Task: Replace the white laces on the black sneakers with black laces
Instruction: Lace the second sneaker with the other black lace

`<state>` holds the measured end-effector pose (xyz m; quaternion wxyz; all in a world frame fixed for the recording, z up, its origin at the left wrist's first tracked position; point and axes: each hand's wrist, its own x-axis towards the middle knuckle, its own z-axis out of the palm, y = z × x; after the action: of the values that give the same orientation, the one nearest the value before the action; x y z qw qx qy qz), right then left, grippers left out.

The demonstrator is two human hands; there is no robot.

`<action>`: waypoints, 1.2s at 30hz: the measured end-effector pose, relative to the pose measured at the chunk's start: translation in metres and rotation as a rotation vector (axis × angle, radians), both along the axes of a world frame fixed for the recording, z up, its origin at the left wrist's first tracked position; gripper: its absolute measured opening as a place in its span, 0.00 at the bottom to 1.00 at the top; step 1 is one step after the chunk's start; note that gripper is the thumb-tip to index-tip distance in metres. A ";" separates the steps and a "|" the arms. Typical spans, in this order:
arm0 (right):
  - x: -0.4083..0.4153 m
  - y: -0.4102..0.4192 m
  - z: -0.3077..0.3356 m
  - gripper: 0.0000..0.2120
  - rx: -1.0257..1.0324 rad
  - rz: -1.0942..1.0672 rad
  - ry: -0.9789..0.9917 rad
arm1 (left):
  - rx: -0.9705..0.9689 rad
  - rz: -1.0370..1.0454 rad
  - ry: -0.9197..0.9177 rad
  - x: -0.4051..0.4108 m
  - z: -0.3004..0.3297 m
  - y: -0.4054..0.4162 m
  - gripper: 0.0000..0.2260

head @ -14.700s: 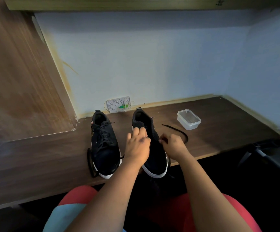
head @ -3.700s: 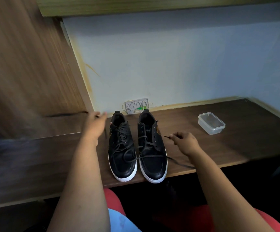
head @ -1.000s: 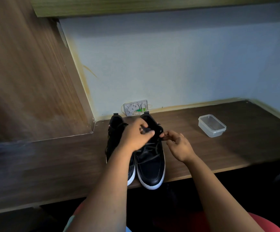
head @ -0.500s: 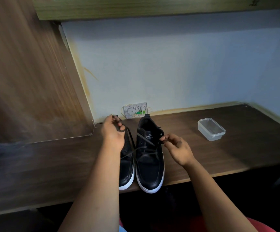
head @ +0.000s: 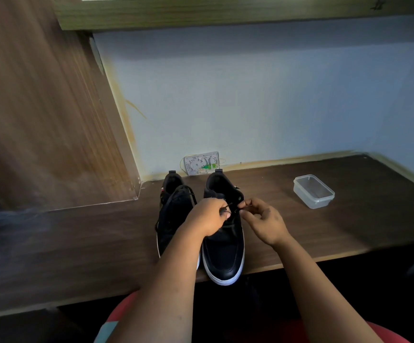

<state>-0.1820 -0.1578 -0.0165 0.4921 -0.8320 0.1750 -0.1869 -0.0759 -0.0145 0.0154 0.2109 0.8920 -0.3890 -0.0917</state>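
- Two black sneakers side by side on the table (head: pixel 349 231), toes at the near edge: right sneaker (head: pixel 223 253) and left sneaker (head: pixel 173 219).
- Left hand (head: pixel 207 219) and right hand (head: pixel 263 224) close together over the right sneaker's upper eyelets, each pinching a piece of black lace (head: pixel 229 206).
- Whether one lace end or two, hard to tell in the dim view.
- Clear plastic container (head: pixel 313 191) well apart to the right.

My two black sneakers (head: pixel 222 246) stood side by side on the desk, toes toward me; the right one's black lace (head: pixel 230 225) lay loosely threaded.
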 end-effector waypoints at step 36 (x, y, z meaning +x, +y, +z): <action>0.009 0.033 0.006 0.10 1.013 -0.165 0.149 | -0.147 0.061 -0.379 -0.038 -0.023 0.021 0.05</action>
<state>-0.1730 -0.1246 -0.0108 0.8031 -0.4838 0.3431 -0.0573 -0.1142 0.0067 -0.0077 0.2013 0.8869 -0.4001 0.1132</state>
